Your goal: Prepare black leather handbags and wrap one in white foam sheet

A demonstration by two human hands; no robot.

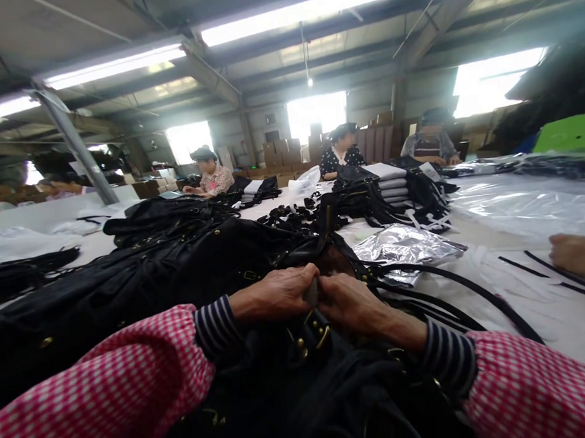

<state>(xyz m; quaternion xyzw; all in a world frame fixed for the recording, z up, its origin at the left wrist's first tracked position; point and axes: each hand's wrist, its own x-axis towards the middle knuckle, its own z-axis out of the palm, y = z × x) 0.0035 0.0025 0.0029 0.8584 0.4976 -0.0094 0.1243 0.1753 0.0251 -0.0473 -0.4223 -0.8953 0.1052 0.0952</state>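
In the head view, my left hand point(277, 292) and my right hand point(351, 303) meet over a black bag point(264, 381) with brass-coloured fittings. Both hands are closed, thumbs close together, pinching a small dark part between them, seemingly a strap or edge of the bag. My fingers hide most of that part. Just below my hands a buckle point(322, 337) with a gold ring hangs on the bag. Beyond them a brownish inner side of a bag point(336, 259) shows. Long black straps point(441, 272) curve away to the right of my right hand.
A heap of black bags point(175, 254) spreads to my left. Stacked bags with white sheets point(392, 178) stand farther back. Clear plastic film point(527, 206) and a silvery plastic package point(409, 244) lie on the white table. Another person's hand point(580, 255) is at right; several people sit opposite.
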